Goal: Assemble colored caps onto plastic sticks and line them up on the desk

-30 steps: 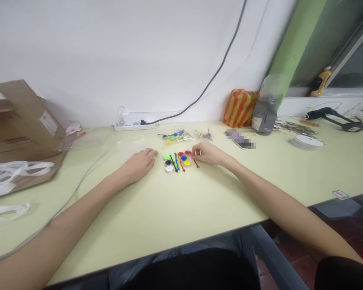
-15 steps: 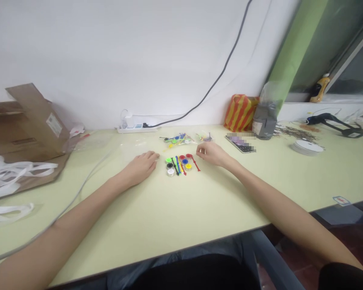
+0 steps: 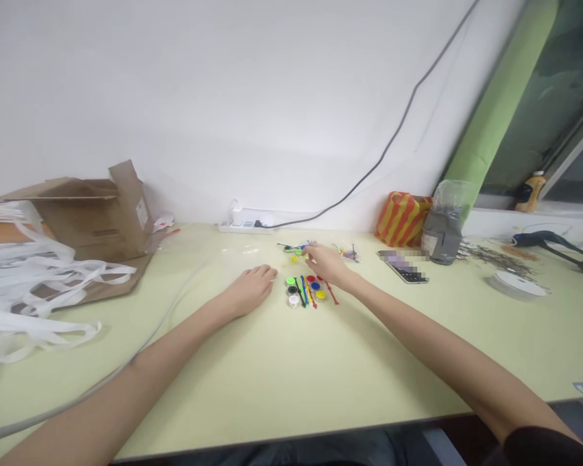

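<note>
My left hand (image 3: pixel 252 289) lies on the table with its fingers stretched out, at the edge of a clear plastic bag (image 3: pixel 230 259). My right hand (image 3: pixel 328 264) is over a loose pile of small coloured plastic parts (image 3: pixel 291 249), its fingers bent in a pinch; whatever is between the fingertips is too small to make out. Between and in front of my hands sit rows of small round pieces, among them a white one (image 3: pixel 294 301), a yellow one (image 3: pixel 320 296) and a blue one (image 3: pixel 315 286). Thin arrow-shaped sticks lie among them, with a red stick (image 3: pixel 331 293) at the right.
A cardboard box (image 3: pixel 92 223) and white straps (image 3: pixel 53 285) fill the left side, with a grey cable (image 3: pixel 150 336) across the table. Behind stands a power strip (image 3: pixel 245 226). To the right are a phone (image 3: pixel 403 267), a striped bag (image 3: pixel 401 219) and a white spool (image 3: pixel 517 285).
My right hand has moved from beside the red stick to the pile at the back. My left hand stays resting. The camera view has shifted left and upward.
</note>
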The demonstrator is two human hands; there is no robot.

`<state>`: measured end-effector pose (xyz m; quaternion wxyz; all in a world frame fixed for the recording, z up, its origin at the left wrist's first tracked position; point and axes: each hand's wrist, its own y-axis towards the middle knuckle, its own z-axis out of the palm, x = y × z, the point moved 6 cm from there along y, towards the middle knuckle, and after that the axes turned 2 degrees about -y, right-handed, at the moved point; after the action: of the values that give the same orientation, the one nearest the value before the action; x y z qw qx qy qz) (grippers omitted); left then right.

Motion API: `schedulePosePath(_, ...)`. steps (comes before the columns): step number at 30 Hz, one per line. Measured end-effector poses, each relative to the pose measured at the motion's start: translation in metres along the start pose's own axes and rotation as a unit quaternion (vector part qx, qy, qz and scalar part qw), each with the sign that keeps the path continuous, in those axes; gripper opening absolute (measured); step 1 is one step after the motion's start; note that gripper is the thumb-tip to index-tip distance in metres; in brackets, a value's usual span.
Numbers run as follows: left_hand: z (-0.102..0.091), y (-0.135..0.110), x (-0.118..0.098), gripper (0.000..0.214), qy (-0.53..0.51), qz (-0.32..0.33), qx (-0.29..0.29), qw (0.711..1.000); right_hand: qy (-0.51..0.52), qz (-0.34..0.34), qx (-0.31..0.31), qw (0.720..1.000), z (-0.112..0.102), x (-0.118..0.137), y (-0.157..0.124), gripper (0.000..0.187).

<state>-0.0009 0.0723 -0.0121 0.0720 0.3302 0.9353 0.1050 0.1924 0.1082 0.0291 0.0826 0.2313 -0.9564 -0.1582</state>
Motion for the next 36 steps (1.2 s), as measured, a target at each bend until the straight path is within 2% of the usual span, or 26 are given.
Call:
schedulePosePath(4,0.0,-0.002,-0.002,0.036,0.012,-0.002,0.007,1.0,-0.029,-0.058,0.032,0.997,0.014,0.015,0.037,0.034)
schedulePosePath(7,0.0,-0.003,-0.003,0.037,0.012,-0.002,0.005,1.0,-0.028,-0.069,0.05,0.996,0.022,0.02,0.051,0.031)
schedulePosePath(12,-0.002,-0.002,-0.005,0.038,0.002,0.001,-0.018,1.0,-0.004,-0.05,0.022,0.999,0.014,0.02,0.05,0.024)
schedulePosePath(15,-0.009,-0.001,-0.009,0.04,0.003,-0.001,-0.059,0.998,0.12,-0.007,-0.039,0.992,-0.007,0.018,0.033,0.027)
schedulePosePath(18,-0.022,0.0,-0.022,0.042,-0.012,0.004,-0.106,0.994,0.298,0.005,-0.085,0.951,-0.027,0.021,0.001,0.028)
schedulePosePath(22,-0.043,-0.002,-0.05,0.044,-0.049,0.021,-0.159,0.986,0.491,-0.003,-0.07,0.869,-0.038,0.034,-0.044,0.026)
schedulePosePath(25,-0.05,-0.005,-0.072,0.037,-0.082,0.047,-0.166,0.982,0.562,-0.013,-0.036,0.826,-0.039,0.045,-0.066,0.03)
schedulePosePath(28,-0.052,-0.007,-0.082,0.027,-0.104,0.05,-0.173,0.978,0.6,-0.026,-0.022,0.799,-0.039,0.053,-0.077,0.033)
schedulePosePath(31,-0.053,-0.01,-0.082,0.024,-0.106,0.033,-0.197,0.974,0.596,-0.041,-0.022,0.802,-0.038,0.059,-0.081,0.031)
schedulePosePath(36,-0.054,-0.012,-0.086,0.019,-0.089,0.065,-0.229,0.967,0.532,-0.048,-0.02,0.845,-0.038,0.06,-0.086,0.021)
